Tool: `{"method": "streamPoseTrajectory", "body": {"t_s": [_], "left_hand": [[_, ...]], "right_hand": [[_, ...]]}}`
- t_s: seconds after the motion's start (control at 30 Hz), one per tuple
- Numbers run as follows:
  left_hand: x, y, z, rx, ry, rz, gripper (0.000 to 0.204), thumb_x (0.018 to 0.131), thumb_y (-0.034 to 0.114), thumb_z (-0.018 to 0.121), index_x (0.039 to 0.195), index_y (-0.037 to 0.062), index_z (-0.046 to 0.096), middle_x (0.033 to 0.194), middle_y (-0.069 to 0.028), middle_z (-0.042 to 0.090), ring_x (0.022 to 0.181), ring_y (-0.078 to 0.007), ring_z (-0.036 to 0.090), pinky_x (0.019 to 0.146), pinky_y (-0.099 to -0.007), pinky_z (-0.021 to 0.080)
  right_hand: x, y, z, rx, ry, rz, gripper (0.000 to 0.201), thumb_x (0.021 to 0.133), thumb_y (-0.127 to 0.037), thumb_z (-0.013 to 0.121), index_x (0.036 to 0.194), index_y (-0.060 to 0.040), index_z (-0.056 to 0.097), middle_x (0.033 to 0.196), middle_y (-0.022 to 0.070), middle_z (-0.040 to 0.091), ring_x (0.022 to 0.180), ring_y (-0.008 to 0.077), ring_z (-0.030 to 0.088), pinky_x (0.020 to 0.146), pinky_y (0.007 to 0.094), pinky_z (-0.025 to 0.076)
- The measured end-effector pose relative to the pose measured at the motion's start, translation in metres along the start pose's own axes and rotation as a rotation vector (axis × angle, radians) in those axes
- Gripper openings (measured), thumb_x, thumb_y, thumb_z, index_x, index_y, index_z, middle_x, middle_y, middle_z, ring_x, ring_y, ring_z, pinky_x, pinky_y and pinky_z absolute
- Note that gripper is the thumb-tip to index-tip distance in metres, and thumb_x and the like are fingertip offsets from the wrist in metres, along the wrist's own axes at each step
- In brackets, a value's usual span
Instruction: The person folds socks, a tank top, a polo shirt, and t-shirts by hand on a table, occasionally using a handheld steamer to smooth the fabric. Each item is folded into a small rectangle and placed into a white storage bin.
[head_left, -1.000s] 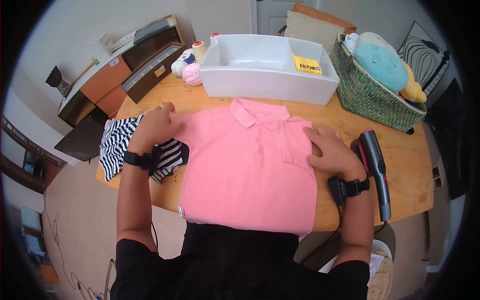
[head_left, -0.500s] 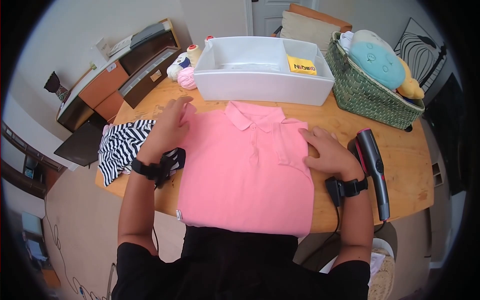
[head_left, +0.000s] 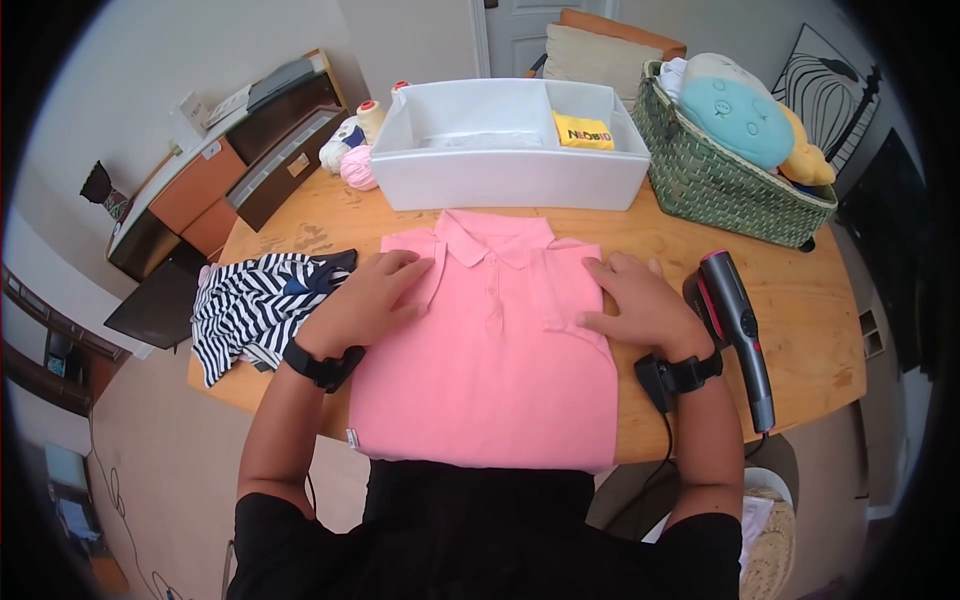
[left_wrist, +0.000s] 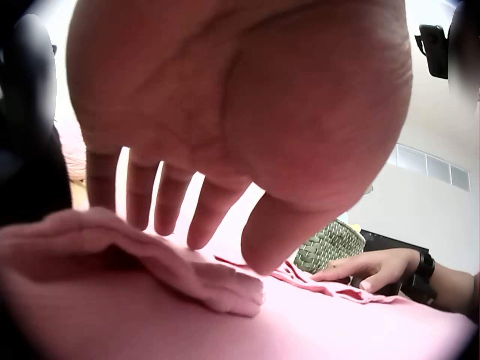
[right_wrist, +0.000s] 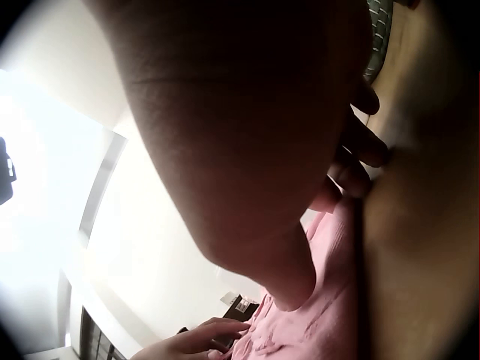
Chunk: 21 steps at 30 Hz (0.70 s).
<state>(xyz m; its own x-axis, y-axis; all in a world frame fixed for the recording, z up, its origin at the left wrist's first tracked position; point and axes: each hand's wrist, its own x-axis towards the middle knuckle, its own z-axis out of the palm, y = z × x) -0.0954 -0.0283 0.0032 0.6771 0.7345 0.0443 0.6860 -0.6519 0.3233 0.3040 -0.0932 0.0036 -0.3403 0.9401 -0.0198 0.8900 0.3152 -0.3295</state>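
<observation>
A pink polo shirt point(head_left: 480, 370) lies on the wooden table, collar toward the far side, with both short sleeves folded inward over its front. My left hand point(head_left: 372, 303) rests on the folded left sleeve, fingertips near its cuff. In the left wrist view its fingers point(left_wrist: 214, 214) are straight and spread, and they reach down to the pink cloth. On the other side, my right hand point(head_left: 645, 305) lies along the shirt's right edge, its thumb and fingertips touching the folded right sleeve. Neither hand grips the fabric.
Black-and-white striped clothing point(head_left: 265, 305) lies left of the shirt. A white divided bin point(head_left: 500, 182) holding a yellow packet point(head_left: 584, 132) stands behind it, beside yarn balls point(head_left: 357, 168). Right are a green woven basket point(head_left: 725, 195) of plush toys and a grey corded hair tool point(head_left: 740, 335).
My left hand has moved right, bringing the left sleeve inward over the shirt front and uncovering more striped clothing. My right hand has stayed at the right sleeve.
</observation>
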Motion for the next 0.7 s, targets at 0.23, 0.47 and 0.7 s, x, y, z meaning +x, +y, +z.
{"method": "streamPoseTrajectory", "body": {"t_s": [0.23,0.47,0.7], "left_hand": [[-0.017,0.004,0.012,0.161,0.038,-0.037,0.067,0.098,0.029,0.071,0.156,0.0022,0.050,0.161,-0.0238,0.046,0.146,-0.0421,0.047,0.121,-0.0457,0.040],[-0.083,0.035,-0.017,-0.147,0.003,0.065,0.067,0.092,0.013,0.075,0.155,0.0032,0.051,0.154,-0.0221,0.053,0.143,-0.0411,0.050,0.120,-0.0465,0.041],[-0.164,0.037,-0.011,-0.253,-0.068,0.109,0.077,0.076,0.003,0.074,0.151,0.0085,0.057,0.155,-0.0163,0.055,0.143,-0.0387,0.051,0.118,-0.0473,0.041]], "right_hand": [[-0.002,-0.003,0.003,-0.099,0.017,0.004,0.084,0.088,-0.055,0.074,0.147,0.0020,0.056,0.127,0.0212,0.061,0.123,0.0377,0.056,0.107,0.0490,0.035],[0.000,-0.002,0.004,-0.054,-0.014,0.007,0.085,0.090,-0.057,0.072,0.151,-0.0001,0.054,0.131,0.0219,0.060,0.126,0.0392,0.055,0.111,0.0503,0.034],[-0.002,-0.012,0.001,-0.101,-0.037,0.037,0.082,0.092,-0.054,0.070,0.153,-0.0010,0.052,0.130,0.0215,0.060,0.124,0.0391,0.056,0.106,0.0491,0.040]]}}
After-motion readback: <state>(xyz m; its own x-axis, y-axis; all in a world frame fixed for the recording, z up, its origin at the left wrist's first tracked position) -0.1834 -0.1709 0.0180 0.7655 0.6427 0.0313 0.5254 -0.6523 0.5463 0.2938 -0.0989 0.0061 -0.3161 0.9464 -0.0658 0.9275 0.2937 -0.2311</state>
